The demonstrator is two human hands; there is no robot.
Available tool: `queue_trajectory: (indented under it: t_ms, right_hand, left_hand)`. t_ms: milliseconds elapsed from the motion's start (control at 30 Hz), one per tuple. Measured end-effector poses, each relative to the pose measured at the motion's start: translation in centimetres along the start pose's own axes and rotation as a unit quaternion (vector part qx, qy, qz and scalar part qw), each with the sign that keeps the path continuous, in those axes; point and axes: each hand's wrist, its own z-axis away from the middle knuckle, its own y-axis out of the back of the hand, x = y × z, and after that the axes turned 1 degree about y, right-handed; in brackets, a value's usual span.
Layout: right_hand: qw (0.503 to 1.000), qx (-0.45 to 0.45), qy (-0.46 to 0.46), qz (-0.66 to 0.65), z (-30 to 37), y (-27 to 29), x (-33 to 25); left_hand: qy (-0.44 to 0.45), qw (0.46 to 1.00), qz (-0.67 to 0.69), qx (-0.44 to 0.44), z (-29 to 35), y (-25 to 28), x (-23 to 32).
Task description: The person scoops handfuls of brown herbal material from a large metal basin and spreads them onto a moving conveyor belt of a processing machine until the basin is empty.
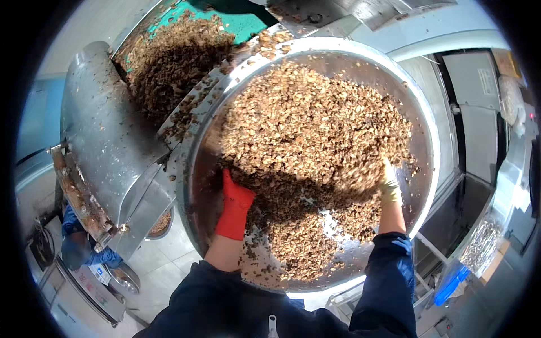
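A wide round metal pan (431,141) in front of me holds a heap of small tan and brown flaky pieces (315,118), whose exact kind I cannot make out. My left hand (234,200), in a red rubber glove, reaches into the near left side of the heap. Its thumb is stretched up and apart; the other fingers are buried. On the right side, my right hand (390,183), in a pale yellowish glove, is pushed into the pieces, with its fingers mostly hidden. Pieces beside it are blurred by motion. Bare metal shows between the near clumps.
Beyond the pan at the left, a green surface (248,23) bears more brown pieces (169,67). A curved metal chute (101,107) stands beside it. At the lower left a person in blue (79,248) works near a metal bowl (127,279). Grey cabinets (476,124) stand at the right.
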Motion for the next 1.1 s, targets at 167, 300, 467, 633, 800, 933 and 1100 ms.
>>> queue_trajectory:
  t_ms: [167,300,467,633,800,933,1100]
  right_hand:
    - [0.99,-0.086,-0.056,-0.098,8.7,-15.0,-0.8]
    - [0.978,-0.111,-0.084,-0.155,10.5,-20.8,0.6]
    - [0.968,-0.147,-0.078,-0.187,12.3,-27.2,-1.3]
    - [0.957,-0.222,-0.047,-0.18,18.0,-33.7,-7.9]
    - [0.941,-0.301,-0.003,-0.152,23.6,-40.4,-16.8]
    - [0.924,-0.355,-0.023,-0.141,24.0,-46.0,-21.4]
    - [0.94,-0.305,0.146,0.049,22.1,-43.8,-19.3]
  left_hand:
    - [0.027,0.999,0.036,0.016,1.7,-0.1,0.8]
    - [0.05,0.994,0.096,-0.024,1.7,-0.4,0.1]
    - [0.022,0.987,0.131,-0.09,2.8,-4.6,1.4]
    - [0.05,0.976,0.176,-0.116,6.5,-11.0,7.6]
    - [0.089,0.964,0.192,-0.161,8.8,-17.3,13.4]
    - [-0.092,0.971,0.049,-0.214,7.0,-20.2,19.9]
    - [-0.191,0.977,-0.019,-0.095,7.7,-20.7,23.4]
